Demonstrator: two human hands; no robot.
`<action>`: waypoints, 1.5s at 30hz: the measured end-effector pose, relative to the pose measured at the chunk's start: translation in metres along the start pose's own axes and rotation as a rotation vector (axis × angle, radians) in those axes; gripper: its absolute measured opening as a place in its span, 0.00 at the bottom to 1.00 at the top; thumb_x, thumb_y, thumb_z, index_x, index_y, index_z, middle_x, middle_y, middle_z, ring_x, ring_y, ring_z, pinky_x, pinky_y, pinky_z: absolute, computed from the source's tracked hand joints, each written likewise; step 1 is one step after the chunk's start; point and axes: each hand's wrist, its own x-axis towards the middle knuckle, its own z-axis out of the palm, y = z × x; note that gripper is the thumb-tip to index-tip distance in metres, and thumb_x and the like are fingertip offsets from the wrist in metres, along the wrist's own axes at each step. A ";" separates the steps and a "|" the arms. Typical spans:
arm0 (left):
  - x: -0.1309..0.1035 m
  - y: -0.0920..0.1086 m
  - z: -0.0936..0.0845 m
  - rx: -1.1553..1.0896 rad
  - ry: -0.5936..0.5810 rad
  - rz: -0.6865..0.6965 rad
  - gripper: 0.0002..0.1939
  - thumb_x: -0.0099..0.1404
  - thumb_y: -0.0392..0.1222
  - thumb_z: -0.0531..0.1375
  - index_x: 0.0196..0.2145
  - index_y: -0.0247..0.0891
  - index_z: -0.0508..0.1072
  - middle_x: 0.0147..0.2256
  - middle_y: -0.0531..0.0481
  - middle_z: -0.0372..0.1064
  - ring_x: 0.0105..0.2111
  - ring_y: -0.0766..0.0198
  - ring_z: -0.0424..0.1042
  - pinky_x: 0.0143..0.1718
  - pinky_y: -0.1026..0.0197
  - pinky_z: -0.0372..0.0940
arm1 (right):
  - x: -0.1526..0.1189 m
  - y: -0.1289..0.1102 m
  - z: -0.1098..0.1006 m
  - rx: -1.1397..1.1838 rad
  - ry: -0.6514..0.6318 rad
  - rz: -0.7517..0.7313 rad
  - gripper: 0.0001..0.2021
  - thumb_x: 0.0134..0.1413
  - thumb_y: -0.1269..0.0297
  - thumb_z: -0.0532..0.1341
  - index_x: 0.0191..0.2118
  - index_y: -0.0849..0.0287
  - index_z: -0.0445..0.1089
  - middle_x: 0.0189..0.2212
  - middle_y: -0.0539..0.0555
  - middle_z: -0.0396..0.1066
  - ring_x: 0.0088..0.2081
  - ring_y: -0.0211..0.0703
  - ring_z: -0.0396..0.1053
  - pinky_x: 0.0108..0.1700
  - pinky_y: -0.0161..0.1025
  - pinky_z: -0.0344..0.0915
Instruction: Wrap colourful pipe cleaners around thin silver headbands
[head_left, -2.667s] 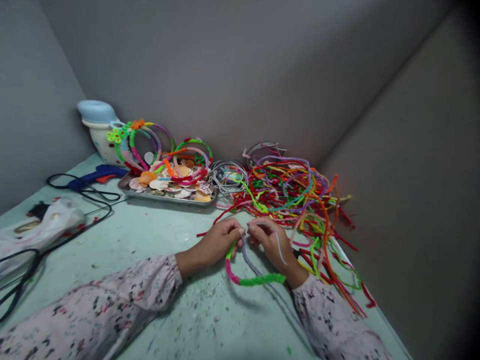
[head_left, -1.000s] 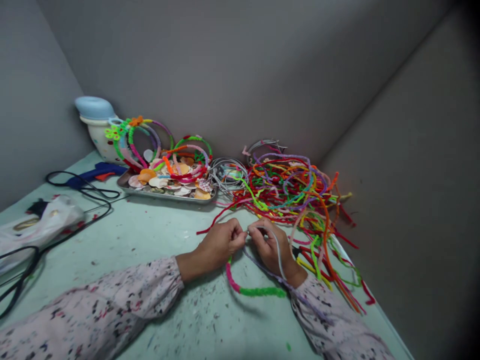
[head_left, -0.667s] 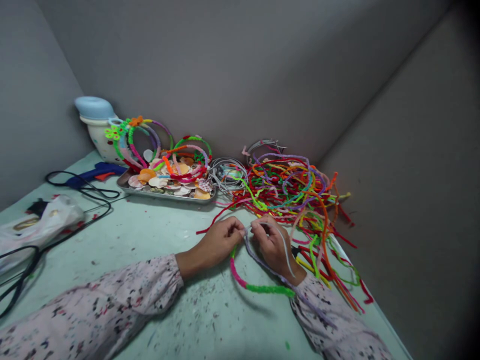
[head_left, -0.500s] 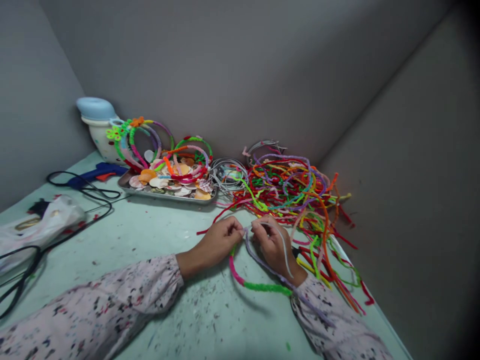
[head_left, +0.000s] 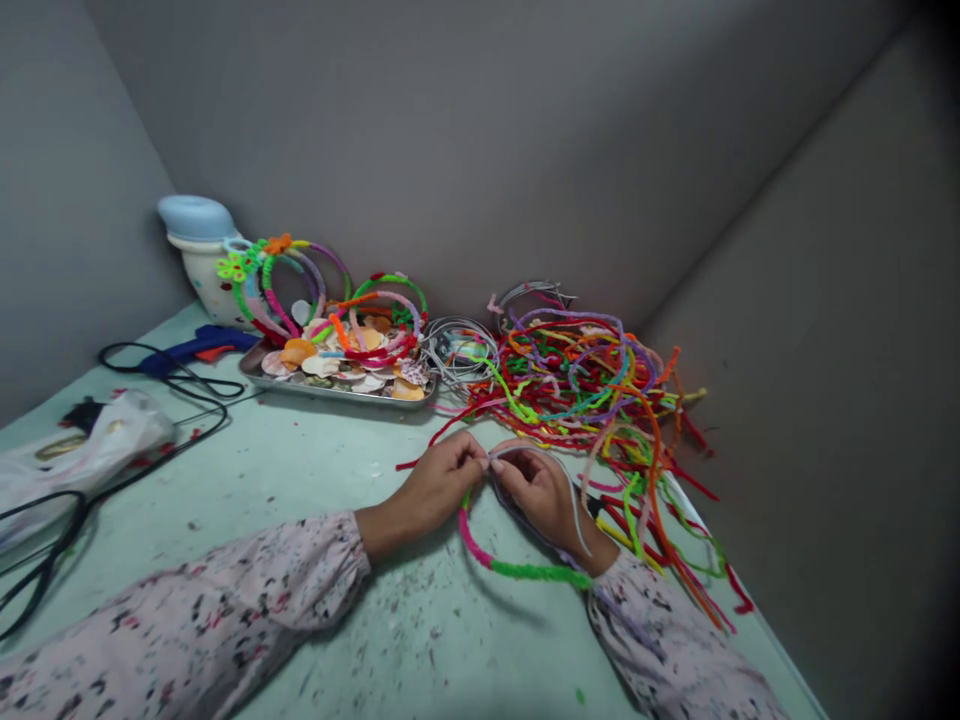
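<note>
Close together over the table, my two hands meet fingertip to fingertip. My left hand is closed in a pinch on a wire wrapped in pipe cleaner, whose pink and green covered part curves down and to the right below it. My right hand pinches a light purple pipe cleaner right at the wire, beside the left fingertips. The pipe cleaner's tail trails under the right hand toward the sleeve. The bare grey end of the wire arches over the back of the right hand. The pinch point itself is partly hidden by fingers.
Loose coloured pipe cleaners are heaped at the back right, beside coiled grey wire. A metal tray holds shells and wrapped hoops. Leftward are a blue glue gun, black cord, plastic bag and blue-lidded container.
My right hand has turned slightly, its thumb and finger coming up against the left fingertips. The purple tail has drawn in under the right hand. My left hand stays nearly in place.
</note>
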 end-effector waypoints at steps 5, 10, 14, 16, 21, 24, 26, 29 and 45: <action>0.001 -0.002 0.001 -0.091 -0.009 -0.032 0.06 0.62 0.41 0.53 0.30 0.37 0.64 0.23 0.56 0.59 0.22 0.71 0.59 0.23 0.67 0.53 | 0.000 0.001 -0.001 0.067 -0.019 0.031 0.05 0.55 0.66 0.58 0.37 0.58 0.70 0.32 0.52 0.72 0.35 0.40 0.70 0.38 0.36 0.66; 0.001 0.000 0.001 -0.134 -0.016 -0.077 0.06 0.61 0.42 0.53 0.30 0.37 0.63 0.22 0.57 0.58 0.19 0.72 0.56 0.21 0.68 0.52 | 0.000 -0.001 -0.002 0.060 -0.009 0.020 0.05 0.53 0.68 0.59 0.36 0.59 0.70 0.31 0.52 0.72 0.33 0.39 0.69 0.37 0.35 0.65; 0.002 0.003 0.000 -0.134 -0.020 -0.103 0.07 0.60 0.43 0.54 0.29 0.36 0.64 0.21 0.57 0.59 0.19 0.72 0.56 0.20 0.69 0.52 | 0.000 -0.003 -0.004 0.016 -0.004 -0.007 0.05 0.53 0.68 0.58 0.35 0.60 0.71 0.29 0.51 0.71 0.31 0.38 0.68 0.35 0.35 0.65; 0.002 0.004 0.000 -0.132 -0.020 -0.112 0.07 0.59 0.42 0.55 0.29 0.36 0.64 0.21 0.57 0.59 0.19 0.72 0.56 0.20 0.69 0.51 | 0.001 -0.004 -0.004 -0.011 0.002 -0.023 0.05 0.53 0.68 0.58 0.35 0.60 0.71 0.29 0.51 0.71 0.31 0.38 0.68 0.34 0.35 0.65; 0.003 0.009 -0.001 -0.176 -0.035 -0.138 0.06 0.56 0.41 0.56 0.27 0.35 0.65 0.20 0.56 0.59 0.19 0.72 0.57 0.20 0.69 0.50 | 0.000 -0.004 -0.005 -0.049 0.005 -0.048 0.04 0.53 0.69 0.58 0.33 0.60 0.71 0.29 0.51 0.71 0.31 0.39 0.68 0.33 0.34 0.65; 0.003 0.014 -0.002 -0.191 -0.053 -0.175 0.06 0.55 0.40 0.57 0.26 0.35 0.65 0.18 0.56 0.59 0.18 0.72 0.56 0.19 0.68 0.50 | -0.001 -0.003 -0.005 -0.043 -0.005 -0.047 0.05 0.53 0.69 0.58 0.33 0.60 0.71 0.28 0.51 0.70 0.30 0.39 0.68 0.33 0.34 0.64; 0.004 0.016 -0.003 -0.202 -0.069 -0.193 0.06 0.54 0.40 0.57 0.26 0.35 0.66 0.18 0.56 0.59 0.17 0.73 0.56 0.19 0.68 0.49 | -0.002 -0.001 -0.006 -0.042 -0.014 -0.049 0.05 0.53 0.69 0.59 0.33 0.60 0.72 0.28 0.52 0.70 0.31 0.39 0.68 0.33 0.34 0.64; 0.005 0.016 -0.005 -0.225 -0.083 -0.202 0.05 0.52 0.39 0.58 0.25 0.34 0.66 0.17 0.56 0.59 0.16 0.73 0.55 0.18 0.69 0.49 | -0.002 0.003 -0.007 -0.032 -0.022 -0.047 0.04 0.52 0.69 0.59 0.33 0.60 0.72 0.28 0.52 0.71 0.31 0.39 0.68 0.33 0.35 0.64; 0.007 0.008 -0.009 -0.311 -0.205 -0.257 0.03 0.52 0.37 0.57 0.26 0.35 0.67 0.16 0.57 0.59 0.13 0.75 0.54 0.15 0.69 0.47 | -0.005 0.007 -0.008 0.014 -0.012 -0.086 0.07 0.52 0.70 0.60 0.36 0.56 0.74 0.32 0.52 0.72 0.33 0.39 0.71 0.37 0.36 0.67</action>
